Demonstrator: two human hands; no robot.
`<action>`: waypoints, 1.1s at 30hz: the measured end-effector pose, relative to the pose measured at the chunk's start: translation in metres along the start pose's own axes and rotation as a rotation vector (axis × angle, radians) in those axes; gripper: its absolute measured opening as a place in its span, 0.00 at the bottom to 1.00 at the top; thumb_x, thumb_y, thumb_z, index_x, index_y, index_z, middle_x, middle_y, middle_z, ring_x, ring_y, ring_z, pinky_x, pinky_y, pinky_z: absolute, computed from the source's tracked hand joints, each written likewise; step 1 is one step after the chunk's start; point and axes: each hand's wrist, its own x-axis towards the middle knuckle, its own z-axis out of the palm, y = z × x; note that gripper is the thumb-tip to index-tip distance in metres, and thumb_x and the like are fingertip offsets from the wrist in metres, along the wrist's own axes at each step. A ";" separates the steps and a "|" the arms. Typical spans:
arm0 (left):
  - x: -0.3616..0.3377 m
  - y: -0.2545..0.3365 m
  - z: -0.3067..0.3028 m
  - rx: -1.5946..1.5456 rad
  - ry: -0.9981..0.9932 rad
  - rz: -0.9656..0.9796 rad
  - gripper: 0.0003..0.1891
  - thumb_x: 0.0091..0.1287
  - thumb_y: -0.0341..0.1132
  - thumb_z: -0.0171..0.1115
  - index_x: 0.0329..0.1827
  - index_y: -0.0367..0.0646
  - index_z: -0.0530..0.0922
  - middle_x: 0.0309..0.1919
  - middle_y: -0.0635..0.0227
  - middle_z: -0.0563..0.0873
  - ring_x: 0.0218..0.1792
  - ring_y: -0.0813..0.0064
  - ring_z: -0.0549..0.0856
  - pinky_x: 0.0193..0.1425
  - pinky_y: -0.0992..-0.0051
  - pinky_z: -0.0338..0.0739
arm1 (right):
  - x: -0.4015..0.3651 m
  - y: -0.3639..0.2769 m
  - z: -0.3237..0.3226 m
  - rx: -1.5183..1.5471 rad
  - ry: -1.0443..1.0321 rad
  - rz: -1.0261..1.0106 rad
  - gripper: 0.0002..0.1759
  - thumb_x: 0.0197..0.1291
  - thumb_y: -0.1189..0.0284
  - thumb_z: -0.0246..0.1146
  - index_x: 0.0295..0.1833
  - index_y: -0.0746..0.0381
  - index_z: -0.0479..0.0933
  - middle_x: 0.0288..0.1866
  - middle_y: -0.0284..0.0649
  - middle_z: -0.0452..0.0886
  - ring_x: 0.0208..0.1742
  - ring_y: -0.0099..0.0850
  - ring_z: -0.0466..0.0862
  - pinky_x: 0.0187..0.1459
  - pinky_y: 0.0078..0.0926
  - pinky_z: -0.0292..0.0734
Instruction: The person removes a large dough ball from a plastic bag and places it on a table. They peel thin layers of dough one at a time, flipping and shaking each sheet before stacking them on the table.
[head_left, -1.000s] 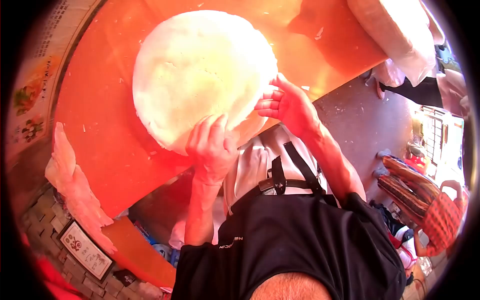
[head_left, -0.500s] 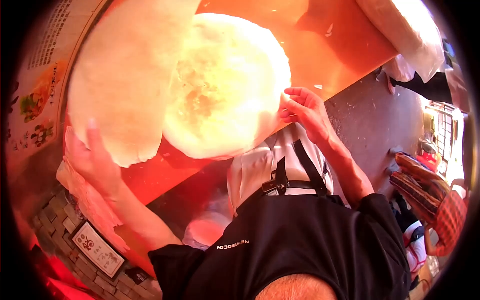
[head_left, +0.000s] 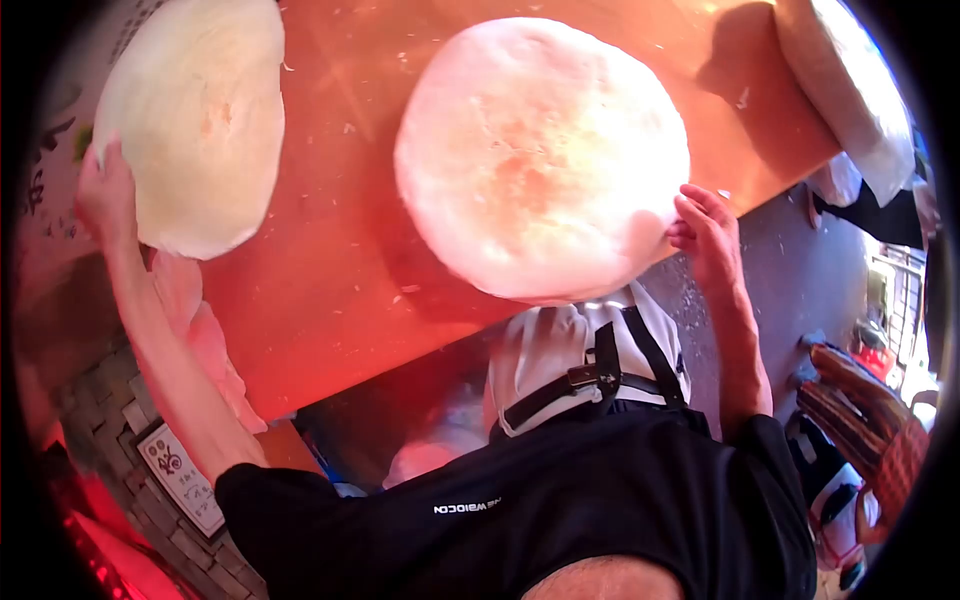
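Our left hand [head_left: 100, 195] pinches the dough sheet [head_left: 195, 110] at eight o'clock; we judge it soft and stretchy. Our right hand [head_left: 705, 235], grip released, touches the dough round [head_left: 540, 160].

A head-worn fisheye camera looks steeply down, close over the table [head_left: 340, 260].

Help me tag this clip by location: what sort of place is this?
Probably a street-side bakery or flatbread stall: a big dough disc rests on an orange worktable by the right hand, the left hand holds a second disc, and paved ground shows alongside.
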 end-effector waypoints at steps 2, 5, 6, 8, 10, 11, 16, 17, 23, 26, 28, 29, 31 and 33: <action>0.012 -0.003 -0.001 0.189 0.058 0.036 0.13 0.70 0.43 0.56 0.49 0.49 0.83 0.41 0.55 0.86 0.39 0.59 0.86 0.43 0.67 0.78 | -0.003 -0.005 0.001 0.005 0.015 0.017 0.23 0.63 0.66 0.64 0.59 0.66 0.72 0.30 0.33 0.78 0.29 0.21 0.80 0.30 0.16 0.75; -0.022 -0.003 0.022 0.348 -0.028 0.049 0.12 0.68 0.42 0.57 0.48 0.51 0.82 0.39 0.53 0.85 0.40 0.55 0.85 0.42 0.64 0.77 | -0.006 -0.005 0.004 0.040 -0.010 0.062 0.22 0.62 0.67 0.65 0.57 0.67 0.72 0.31 0.34 0.78 0.27 0.20 0.80 0.29 0.15 0.75; -0.044 0.000 0.041 0.148 -0.175 0.170 0.13 0.67 0.42 0.58 0.50 0.51 0.82 0.39 0.52 0.85 0.42 0.54 0.85 0.42 0.62 0.77 | -0.006 -0.005 0.003 0.064 -0.014 0.081 0.22 0.62 0.67 0.66 0.57 0.67 0.72 0.32 0.34 0.79 0.27 0.20 0.80 0.29 0.15 0.75; -0.106 0.019 0.087 -0.153 -0.407 0.382 0.20 0.64 0.42 0.62 0.59 0.52 0.78 0.41 0.48 0.84 0.45 0.46 0.84 0.45 0.56 0.77 | -0.003 0.001 0.004 0.061 -0.071 0.087 0.15 0.62 0.66 0.66 0.48 0.64 0.76 0.28 0.32 0.78 0.25 0.19 0.78 0.26 0.15 0.73; -0.166 0.098 0.076 -0.136 -0.607 0.345 0.35 0.59 0.42 0.68 0.69 0.38 0.67 0.54 0.39 0.79 0.53 0.43 0.80 0.58 0.58 0.75 | -0.008 -0.006 0.010 -0.043 -0.107 0.027 0.13 0.61 0.65 0.66 0.43 0.64 0.76 0.26 0.32 0.78 0.24 0.19 0.77 0.25 0.16 0.72; -0.187 0.130 0.078 -0.383 -0.479 0.491 0.36 0.56 0.40 0.71 0.66 0.33 0.69 0.57 0.41 0.78 0.57 0.47 0.79 0.61 0.60 0.74 | -0.015 -0.012 0.016 -0.103 -0.104 -0.011 0.13 0.60 0.64 0.67 0.41 0.64 0.76 0.26 0.32 0.78 0.24 0.19 0.76 0.25 0.17 0.71; -0.294 0.177 0.080 -0.716 -0.651 -0.011 0.33 0.56 0.33 0.72 0.63 0.29 0.70 0.49 0.51 0.79 0.48 0.58 0.81 0.54 0.68 0.77 | -0.003 -0.011 0.015 -0.100 -0.114 -0.081 0.20 0.56 0.71 0.67 0.51 0.69 0.73 0.30 0.37 0.81 0.26 0.23 0.78 0.26 0.20 0.71; -0.310 0.170 0.083 -0.759 -0.710 -0.199 0.33 0.57 0.33 0.72 0.65 0.29 0.69 0.50 0.53 0.79 0.47 0.62 0.81 0.53 0.70 0.78 | 0.000 -0.010 0.014 -0.046 -0.102 -0.062 0.21 0.55 0.72 0.67 0.52 0.70 0.72 0.31 0.38 0.81 0.27 0.23 0.78 0.27 0.20 0.71; -0.355 0.147 0.081 -0.968 -0.680 -0.910 0.33 0.66 0.30 0.64 0.71 0.30 0.61 0.54 0.53 0.77 0.50 0.68 0.80 0.56 0.68 0.77 | -0.008 -0.021 0.028 0.006 -0.178 -0.113 0.32 0.53 0.77 0.67 0.62 0.74 0.66 0.37 0.44 0.83 0.29 0.25 0.80 0.30 0.22 0.75; -0.352 0.152 0.070 -1.390 -0.726 -1.212 0.27 0.69 0.35 0.61 0.68 0.33 0.66 0.52 0.63 0.79 0.49 0.72 0.79 0.57 0.69 0.75 | -0.009 -0.019 0.014 -0.232 -0.055 -0.116 0.40 0.53 0.76 0.67 0.69 0.76 0.59 0.36 0.45 0.83 0.31 0.26 0.81 0.33 0.22 0.77; -0.345 0.148 0.067 -1.574 -0.720 -1.250 0.25 0.71 0.37 0.59 0.67 0.33 0.68 0.55 0.63 0.78 0.54 0.70 0.78 0.61 0.67 0.72 | -0.011 -0.013 0.000 -0.372 0.042 -0.217 0.39 0.56 0.72 0.69 0.70 0.74 0.60 0.37 0.45 0.82 0.34 0.26 0.81 0.36 0.21 0.78; -0.345 0.145 0.066 -1.663 -0.722 -1.266 0.24 0.71 0.38 0.57 0.66 0.34 0.69 0.56 0.63 0.78 0.56 0.69 0.77 0.64 0.66 0.70 | -0.012 -0.007 -0.005 -0.402 0.098 -0.254 0.39 0.56 0.70 0.69 0.70 0.73 0.60 0.38 0.45 0.83 0.35 0.26 0.81 0.37 0.21 0.78; -0.346 0.147 0.066 -1.774 -0.702 -1.300 0.23 0.72 0.38 0.56 0.64 0.33 0.70 0.59 0.63 0.77 0.61 0.68 0.74 0.67 0.65 0.67 | -0.017 -0.004 -0.005 -0.373 0.091 -0.245 0.38 0.59 0.65 0.69 0.68 0.73 0.63 0.39 0.45 0.82 0.37 0.27 0.82 0.41 0.23 0.78; -0.340 0.160 0.062 -1.828 -0.640 -1.282 0.23 0.72 0.38 0.55 0.64 0.32 0.70 0.59 0.62 0.77 0.60 0.68 0.75 0.67 0.64 0.68 | -0.020 0.010 -0.008 -0.226 0.081 -0.196 0.37 0.60 0.62 0.68 0.67 0.73 0.64 0.40 0.44 0.82 0.38 0.27 0.83 0.42 0.24 0.79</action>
